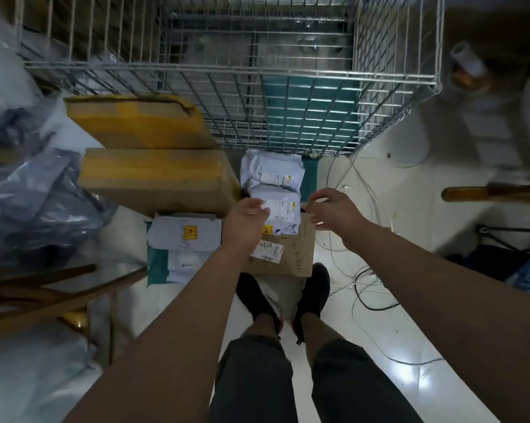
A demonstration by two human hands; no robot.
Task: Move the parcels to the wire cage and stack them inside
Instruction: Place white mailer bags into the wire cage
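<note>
The white parcel lies on a cardboard box on the floor before the wire cage, flanked by the left hand and right hand, both released, and its slick wrap could slip from a loose squeeze.

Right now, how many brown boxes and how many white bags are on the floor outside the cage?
Brown boxes: 3
White bags: 4
Total: 7
</note>
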